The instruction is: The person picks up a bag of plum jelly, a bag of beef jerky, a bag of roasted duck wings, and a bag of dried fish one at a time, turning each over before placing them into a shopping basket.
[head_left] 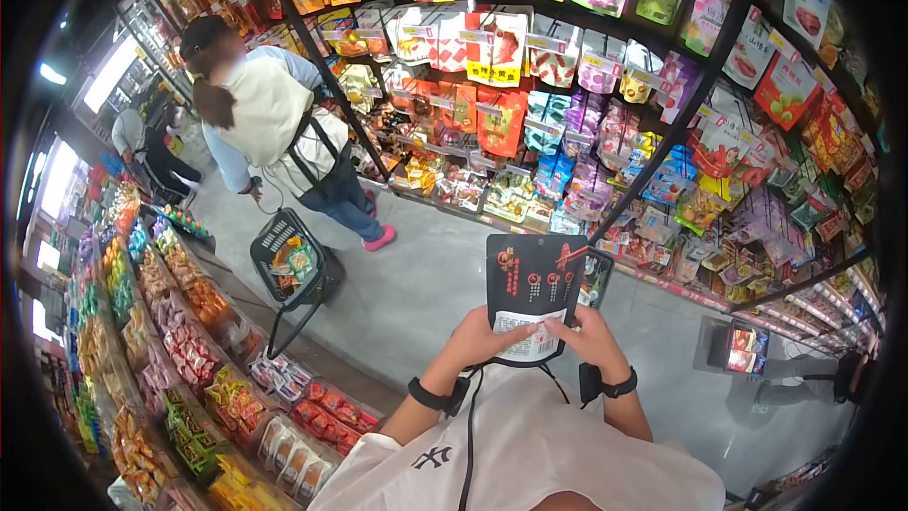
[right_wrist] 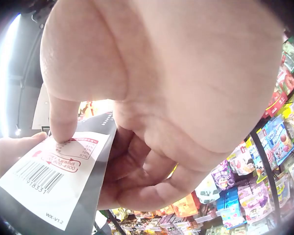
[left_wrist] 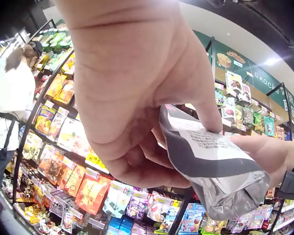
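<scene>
A black snack pouch [head_left: 532, 274] with red print and a white label is held upright before the chest in the head view. My left hand [head_left: 475, 339] grips its left edge, thumb on the label, and my right hand [head_left: 591, 339] grips the right edge, thumb also on the label. In the left wrist view the left hand [left_wrist: 132, 83] curls its fingers behind the pouch [left_wrist: 210, 152], whose silvery bottom shows. The right wrist view has the right hand [right_wrist: 161, 83] beside the barcode label [right_wrist: 51, 178], fingers curled behind the pouch.
Shelves of hanging snack bags [head_left: 501, 118] run across the front and right. Candy bins [head_left: 189, 336] line the left. A person in a white top [head_left: 270, 99] stands at the front left beside a black basket [head_left: 295, 260]. More people are farther left and at the right edge.
</scene>
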The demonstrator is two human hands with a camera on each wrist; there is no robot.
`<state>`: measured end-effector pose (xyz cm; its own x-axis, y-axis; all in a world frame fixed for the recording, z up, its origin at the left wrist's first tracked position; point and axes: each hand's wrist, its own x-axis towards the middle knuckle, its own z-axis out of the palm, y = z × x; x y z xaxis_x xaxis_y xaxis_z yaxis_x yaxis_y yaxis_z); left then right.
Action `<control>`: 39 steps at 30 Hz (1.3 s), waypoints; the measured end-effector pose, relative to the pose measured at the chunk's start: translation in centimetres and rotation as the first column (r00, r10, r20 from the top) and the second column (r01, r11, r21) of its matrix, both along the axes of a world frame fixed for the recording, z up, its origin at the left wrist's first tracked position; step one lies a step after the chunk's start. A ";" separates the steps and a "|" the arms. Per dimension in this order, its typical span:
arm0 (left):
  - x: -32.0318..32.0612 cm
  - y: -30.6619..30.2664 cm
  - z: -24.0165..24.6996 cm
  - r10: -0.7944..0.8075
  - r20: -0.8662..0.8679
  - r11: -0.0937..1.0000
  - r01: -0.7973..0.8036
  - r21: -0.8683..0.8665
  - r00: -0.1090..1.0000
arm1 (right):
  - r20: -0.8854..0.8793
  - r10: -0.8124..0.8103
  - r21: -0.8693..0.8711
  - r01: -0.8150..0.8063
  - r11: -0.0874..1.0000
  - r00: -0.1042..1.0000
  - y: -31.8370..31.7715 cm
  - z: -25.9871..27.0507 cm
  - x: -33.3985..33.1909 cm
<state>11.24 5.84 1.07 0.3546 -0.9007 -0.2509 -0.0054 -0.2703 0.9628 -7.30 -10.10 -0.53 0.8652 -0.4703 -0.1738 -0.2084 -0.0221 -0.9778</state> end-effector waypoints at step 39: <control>3.7 -1.9 -0.5 -0.208 -0.089 0.978 0.205 -0.048 0.974 | 0.044 -0.218 -0.087 0.221 0.971 0.975 2.2 -0.5 1.2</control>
